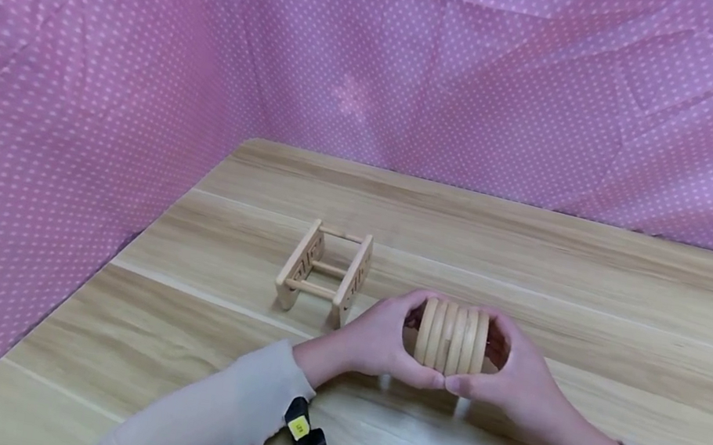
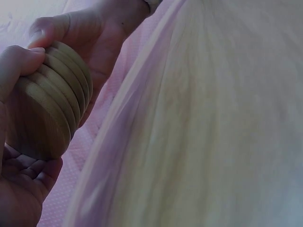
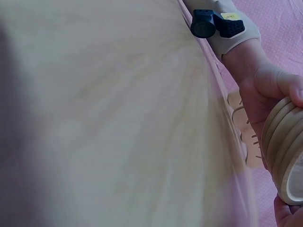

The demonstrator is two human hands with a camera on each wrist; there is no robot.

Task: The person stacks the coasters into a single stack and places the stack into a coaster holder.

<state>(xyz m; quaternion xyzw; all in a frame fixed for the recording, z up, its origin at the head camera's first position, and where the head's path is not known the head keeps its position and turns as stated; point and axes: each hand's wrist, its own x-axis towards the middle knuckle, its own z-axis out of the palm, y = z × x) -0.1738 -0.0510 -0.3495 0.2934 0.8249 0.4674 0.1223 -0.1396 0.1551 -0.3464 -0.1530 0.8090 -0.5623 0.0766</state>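
Note:
Both hands hold a row of several round wooden coasters (image 1: 452, 339) standing on edge, face to face, above the table. My left hand (image 1: 384, 339) grips the left end, its thumb along the near side and its fingers curled round the far side. At the other end my right hand (image 1: 525, 370) grips in the same way, the two thumb tips meeting at the near lower edge. In the left wrist view the coasters (image 2: 59, 97) sit between both hands; the right wrist view shows a raised rim on the end coaster (image 3: 289, 182).
Left of the hands, a small wooden rack (image 1: 354, 278) with two slotted side panels joined by dowels stands on the wood-grain table (image 1: 232, 280). Pink dotted cloth (image 1: 427, 68) hangs behind the table and along its left side.

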